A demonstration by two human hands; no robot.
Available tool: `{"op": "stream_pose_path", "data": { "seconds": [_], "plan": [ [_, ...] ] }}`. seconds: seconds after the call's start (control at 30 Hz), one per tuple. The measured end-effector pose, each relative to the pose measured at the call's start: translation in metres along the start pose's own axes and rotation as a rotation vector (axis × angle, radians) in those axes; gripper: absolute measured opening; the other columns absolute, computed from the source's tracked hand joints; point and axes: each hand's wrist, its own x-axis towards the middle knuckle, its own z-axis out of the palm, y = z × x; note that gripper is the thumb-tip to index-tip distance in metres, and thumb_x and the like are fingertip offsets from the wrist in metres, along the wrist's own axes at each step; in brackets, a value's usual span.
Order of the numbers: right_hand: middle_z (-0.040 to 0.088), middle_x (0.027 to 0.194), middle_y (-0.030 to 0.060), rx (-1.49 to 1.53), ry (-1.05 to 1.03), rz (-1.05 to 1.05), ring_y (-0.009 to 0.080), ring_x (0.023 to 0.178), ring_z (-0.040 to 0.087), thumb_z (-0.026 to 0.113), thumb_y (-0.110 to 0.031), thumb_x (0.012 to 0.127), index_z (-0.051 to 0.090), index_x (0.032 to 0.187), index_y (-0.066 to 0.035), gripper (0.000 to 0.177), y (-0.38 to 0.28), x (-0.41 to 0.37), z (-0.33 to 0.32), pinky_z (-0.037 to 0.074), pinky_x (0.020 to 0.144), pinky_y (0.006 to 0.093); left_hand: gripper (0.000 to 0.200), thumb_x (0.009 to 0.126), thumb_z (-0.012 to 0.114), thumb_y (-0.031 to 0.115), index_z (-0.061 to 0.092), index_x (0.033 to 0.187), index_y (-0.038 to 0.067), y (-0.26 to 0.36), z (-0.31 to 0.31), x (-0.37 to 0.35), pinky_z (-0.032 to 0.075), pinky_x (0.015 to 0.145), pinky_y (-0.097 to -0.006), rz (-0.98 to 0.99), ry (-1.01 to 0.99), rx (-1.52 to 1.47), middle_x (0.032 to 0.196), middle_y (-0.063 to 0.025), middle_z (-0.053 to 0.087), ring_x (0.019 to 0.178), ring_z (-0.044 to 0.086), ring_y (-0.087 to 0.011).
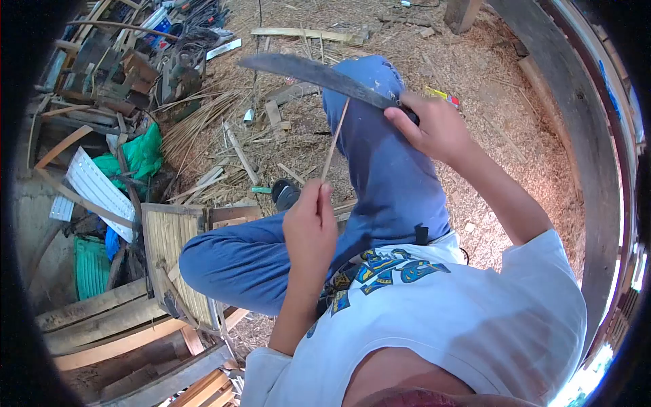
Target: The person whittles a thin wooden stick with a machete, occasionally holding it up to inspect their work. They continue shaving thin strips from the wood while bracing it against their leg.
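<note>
My right hand (pixel 434 125) grips the dark handle of a machete (pixel 308 72), its long blade pointing left over my raised knee. Pinched in my left hand (pixel 310 220) is a thin wooden stick (pixel 334 146), which slants up and away from me. The stick's far end reaches the lower edge of the blade, over the blue trouser leg (pixel 386 163). Both hands are closed, and the left one is low in front of my shirt.
Wood shavings (pixel 502 129) cover the ground. A bundle of thin sticks (pixel 196 129) lies to the left, near a green plastic bag (pixel 139 156) and piled scrap. A slatted wooden piece (pixel 173 251) stands beside my bent knee. A heavy beam (pixel 576 88) runs along the right.
</note>
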Motion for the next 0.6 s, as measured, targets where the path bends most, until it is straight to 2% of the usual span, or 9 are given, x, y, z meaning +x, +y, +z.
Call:
{"op": "stream_pose_path", "data": {
  "seconds": [0.03,0.13,0.27,0.3,0.4,0.5,0.53,0.6],
  "plan": [
    [0.064,0.064,0.0193,-0.020,0.000,-0.041,0.0428,0.062,0.066,0.059,-0.059,0.097,0.063,0.082,-0.005,0.055,-0.004,-0.003,-0.001,0.053,0.058,0.0508,0.016,0.103,0.056,0.018,0.061,0.099,0.004,0.007,0.003,0.006,0.043,0.057,-0.0469,0.002,-0.024,0.044,0.071,-0.0209,0.059,0.064,0.061,-0.0418],
    [0.064,0.062,0.0187,-0.105,-0.029,-0.126,0.0417,0.061,0.066,0.060,-0.059,0.096,0.061,0.083,-0.006,0.055,-0.012,-0.008,-0.008,0.053,0.057,0.0501,0.022,0.105,0.056,0.021,0.063,0.097,0.001,0.015,0.017,0.024,0.038,0.054,-0.0394,0.097,-0.020,-0.010,0.063,-0.0162,0.051,0.053,0.049,-0.0280],
    [0.065,0.063,0.0186,-0.178,-0.115,-0.128,0.0404,0.060,0.067,0.059,-0.062,0.095,0.062,0.084,-0.007,0.056,-0.012,-0.002,-0.013,0.054,0.057,0.0506,0.028,0.107,0.053,0.023,0.064,0.094,0.001,0.010,0.022,0.034,0.037,0.054,-0.0351,0.114,-0.066,-0.117,0.062,-0.0102,0.051,0.054,0.048,-0.0164],
    [0.065,0.063,0.0188,-0.188,-0.130,-0.113,0.0405,0.061,0.068,0.058,-0.062,0.095,0.063,0.084,-0.007,0.056,-0.010,0.000,-0.012,0.054,0.058,0.0510,0.029,0.108,0.051,0.023,0.063,0.092,0.002,0.007,0.021,0.033,0.035,0.054,-0.0317,0.089,-0.102,-0.125,0.061,-0.0037,0.047,0.057,0.044,-0.0100],
    [0.065,0.066,0.0202,-0.140,-0.121,-0.045,0.0406,0.065,0.069,0.057,-0.063,0.096,0.066,0.087,-0.007,0.057,-0.002,0.005,-0.004,0.054,0.060,0.0510,0.029,0.109,0.050,0.023,0.062,0.091,0.003,0.003,0.009,0.025,0.032,0.054,-0.0282,-0.015,-0.199,-0.225,0.061,0.0021,0.042,0.059,0.039,-0.0073],
    [0.066,0.068,0.0223,-0.025,-0.119,0.044,0.0418,0.068,0.069,0.055,-0.063,0.097,0.069,0.089,-0.007,0.057,0.004,0.010,-0.004,0.054,0.063,0.0502,0.027,0.108,0.051,0.022,0.060,0.091,0.002,-0.004,-0.012,0.005,0.038,0.054,-0.0324,-0.070,-0.250,-0.224,0.063,-0.0087,0.052,0.054,0.048,-0.0150],
    [0.066,0.069,0.0230,0.024,-0.123,0.069,0.0423,0.069,0.068,0.055,-0.062,0.097,0.069,0.089,-0.007,0.058,0.005,0.013,-0.004,0.054,0.064,0.0499,0.028,0.109,0.050,0.023,0.060,0.091,0.003,-0.007,-0.020,-0.004,0.036,0.053,-0.0298,-0.144,-0.236,-0.344,0.063,-0.0056,0.050,0.053,0.045,-0.0124],
    [0.065,0.067,0.0210,0.081,-0.144,0.121,0.0380,0.065,0.068,0.054,-0.062,0.098,0.069,0.089,-0.005,0.060,0.005,0.012,-0.008,0.054,0.063,0.0464,0.030,0.110,0.048,0.025,0.060,0.091,0.004,-0.012,-0.040,-0.018,0.032,0.051,-0.0248,-0.283,-0.187,-0.580,0.062,0.0006,0.047,0.053,0.040,-0.0070]
  ]
}}
